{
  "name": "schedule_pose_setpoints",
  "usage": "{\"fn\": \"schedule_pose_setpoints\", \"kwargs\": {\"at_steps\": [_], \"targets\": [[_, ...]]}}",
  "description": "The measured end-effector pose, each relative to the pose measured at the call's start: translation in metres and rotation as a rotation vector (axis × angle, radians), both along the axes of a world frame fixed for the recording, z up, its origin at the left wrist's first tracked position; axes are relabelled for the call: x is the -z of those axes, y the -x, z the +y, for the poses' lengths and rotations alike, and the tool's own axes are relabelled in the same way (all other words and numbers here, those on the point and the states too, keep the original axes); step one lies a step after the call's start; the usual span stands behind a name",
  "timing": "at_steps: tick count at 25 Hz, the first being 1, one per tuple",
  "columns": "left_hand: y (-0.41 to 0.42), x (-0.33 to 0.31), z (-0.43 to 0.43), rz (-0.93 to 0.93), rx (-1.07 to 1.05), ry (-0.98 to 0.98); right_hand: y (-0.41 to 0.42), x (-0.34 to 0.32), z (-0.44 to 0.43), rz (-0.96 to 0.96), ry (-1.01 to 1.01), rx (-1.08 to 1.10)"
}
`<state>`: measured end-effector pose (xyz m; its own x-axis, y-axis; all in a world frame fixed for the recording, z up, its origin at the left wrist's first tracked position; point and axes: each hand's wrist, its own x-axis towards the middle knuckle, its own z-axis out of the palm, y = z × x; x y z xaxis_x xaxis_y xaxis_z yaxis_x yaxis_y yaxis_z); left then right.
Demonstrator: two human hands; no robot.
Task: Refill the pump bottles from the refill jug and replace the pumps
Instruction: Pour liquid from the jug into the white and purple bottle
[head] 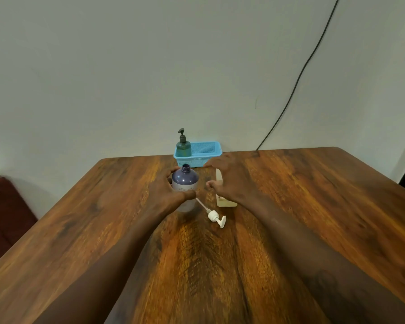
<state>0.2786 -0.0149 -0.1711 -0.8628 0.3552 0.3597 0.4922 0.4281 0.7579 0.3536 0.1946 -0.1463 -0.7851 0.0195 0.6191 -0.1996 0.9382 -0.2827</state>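
A purple bottle (185,177) stands upright mid-table with its neck open and no pump on it. My left hand (166,191) is wrapped around its body. Its white pump (214,216) lies flat on the wood just to the right, tube pointing back at the bottle. My right hand (229,177) hovers with fingers spread in front of a pale cream container (225,202), mostly hiding it; I cannot tell whether it touches it. A dark green pump bottle (183,147) with its pump on stands in the blue basket (206,152).
The blue basket sits at the far edge of the wooden table (313,195), against the wall. A black cable (297,80) runs down the wall on the right. A dark red seat (5,211) is off the table's left side.
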Motion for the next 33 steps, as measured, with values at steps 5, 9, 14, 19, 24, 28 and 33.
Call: {"fn": "schedule_pose_setpoints", "kwargs": {"at_steps": [5, 9, 14, 19, 24, 28, 33], "targets": [[-0.003, -0.007, 0.022, 0.041, 0.011, -0.027, 0.008, -0.001, 0.024, -0.085, 0.119, 0.176], [-0.001, -0.008, 0.033, 0.033, 0.029, -0.039, 0.014, 0.013, 0.043, -0.297, 0.420, 0.148], [0.003, -0.007, 0.037, 0.020, 0.058, -0.033, 0.013, 0.025, 0.054, -0.214, 0.514, 0.142], [0.002, -0.008, 0.035, 0.044, 0.071, -0.029, 0.008, 0.010, 0.039, 0.109, 0.447, 0.204], [0.000, -0.011, 0.034, 0.089, 0.062, -0.028, 0.017, -0.001, 0.038, 0.199, 0.121, 0.162], [-0.003, -0.015, 0.034, 0.126, 0.062, 0.007, 0.020, -0.009, 0.038, 0.238, -0.027, 0.152], [0.000, -0.013, 0.033, 0.126, 0.049, 0.030, 0.020, -0.007, 0.039, 0.265, -0.104, 0.177]]}}
